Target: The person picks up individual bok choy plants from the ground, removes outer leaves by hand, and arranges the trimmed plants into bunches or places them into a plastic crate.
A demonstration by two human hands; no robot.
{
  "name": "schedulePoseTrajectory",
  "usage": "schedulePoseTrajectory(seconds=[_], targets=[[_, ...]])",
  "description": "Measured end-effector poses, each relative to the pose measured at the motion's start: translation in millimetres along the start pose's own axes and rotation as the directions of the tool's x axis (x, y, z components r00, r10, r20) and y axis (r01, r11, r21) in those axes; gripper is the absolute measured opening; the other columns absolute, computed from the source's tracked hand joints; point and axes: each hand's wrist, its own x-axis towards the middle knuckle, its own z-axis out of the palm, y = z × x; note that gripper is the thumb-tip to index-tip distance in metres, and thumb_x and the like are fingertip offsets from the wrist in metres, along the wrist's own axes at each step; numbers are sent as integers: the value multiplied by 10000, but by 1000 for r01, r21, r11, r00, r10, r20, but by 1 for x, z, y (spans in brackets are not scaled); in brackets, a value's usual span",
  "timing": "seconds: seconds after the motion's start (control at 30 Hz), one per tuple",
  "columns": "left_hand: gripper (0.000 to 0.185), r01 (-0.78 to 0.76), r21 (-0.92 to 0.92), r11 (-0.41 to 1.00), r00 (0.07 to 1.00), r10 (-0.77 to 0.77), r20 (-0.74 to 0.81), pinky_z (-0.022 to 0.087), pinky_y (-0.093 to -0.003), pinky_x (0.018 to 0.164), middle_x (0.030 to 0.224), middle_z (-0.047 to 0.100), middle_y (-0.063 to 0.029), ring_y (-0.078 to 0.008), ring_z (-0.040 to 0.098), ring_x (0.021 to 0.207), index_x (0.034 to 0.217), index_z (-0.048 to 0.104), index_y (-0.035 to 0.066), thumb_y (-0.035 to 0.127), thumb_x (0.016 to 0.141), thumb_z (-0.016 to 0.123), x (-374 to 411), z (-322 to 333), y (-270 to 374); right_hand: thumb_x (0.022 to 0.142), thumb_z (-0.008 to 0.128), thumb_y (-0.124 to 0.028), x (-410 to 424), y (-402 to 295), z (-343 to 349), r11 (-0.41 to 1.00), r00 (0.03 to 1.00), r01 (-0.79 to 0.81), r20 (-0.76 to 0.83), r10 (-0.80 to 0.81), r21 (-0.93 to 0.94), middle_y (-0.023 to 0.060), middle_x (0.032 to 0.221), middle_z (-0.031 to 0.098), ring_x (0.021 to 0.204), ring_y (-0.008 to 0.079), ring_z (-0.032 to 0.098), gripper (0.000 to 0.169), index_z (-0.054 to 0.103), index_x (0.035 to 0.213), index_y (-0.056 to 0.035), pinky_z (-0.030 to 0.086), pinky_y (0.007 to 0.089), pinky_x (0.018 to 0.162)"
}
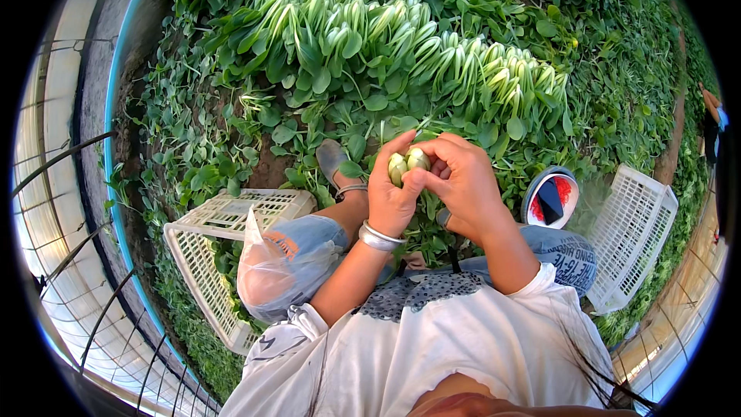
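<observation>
Just above my lap, both hands meet around two small bok choy whose pale green stem bases point up toward me. My left hand (395,197), with a silver bracelet (379,237) at its wrist, is curled around the left bok choy (397,169). Thumb and fingers of my right hand (466,171) close on the right bok choy (417,158), which touches the left one. Their leaves are mostly hidden below the hands. Beyond my hands lies a long row of harvested bok choy (370,23), pale bases upward and leaves hanging toward me.
A white plastic crate (202,284) holding greens lies by my left knee; another crate (631,237) stands at right. Near my right knee, a round container (554,197) holds a dark flat object. A blue hose (116,92) runs along the left. Another person's arm (711,104) shows far right.
</observation>
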Motion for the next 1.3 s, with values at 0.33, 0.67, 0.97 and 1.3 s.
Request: schedulePoseTrajectory(seconds=[0.33,0.67,0.97,1.3], targets=[[549,-30,26,999,991,33,-130,557,-263,870,1137,667,-65,-120,650,1018,1348,593,5,160,890,851,1,9,15,862,770,-147,-3,-3,-16,992,976,102,185,-114,75,151,1354,513,1124,271,577,609,579,1436,-76,487,371,898],[680,9,-248,969,1000,-6,10,430,-434,1127,1093,753,-138,-304,555,1348,1462,442,21,231,916,789,1,6,30,1050,607,-379,17,45,-4,958,641,-220,767,2,181,155,1363,593,1119,294,636,622,393,1524,-38,500,453,952],[105,-294,-99,951,923,256,-287,234,-565,1240,1072,678,-142,-366,644,1196,1039,586,61,72,951,644,0,0,43,923,786,-418,228,93,6,904,811,-273,584,33,328,105,1240,684,1054,202,687,653,562,1391,-22,564,331,911],[414,-120,57,991,945,131,-300,497,-253,703,986,617,-50,-97,543,751,1363,503,27,69,993,685,-4,10,42,885,797,-150,298,155,40,979,961,1,-271,55,204,69,1033,719,938,193,689,318,666,1158,-52,553,343,821]])
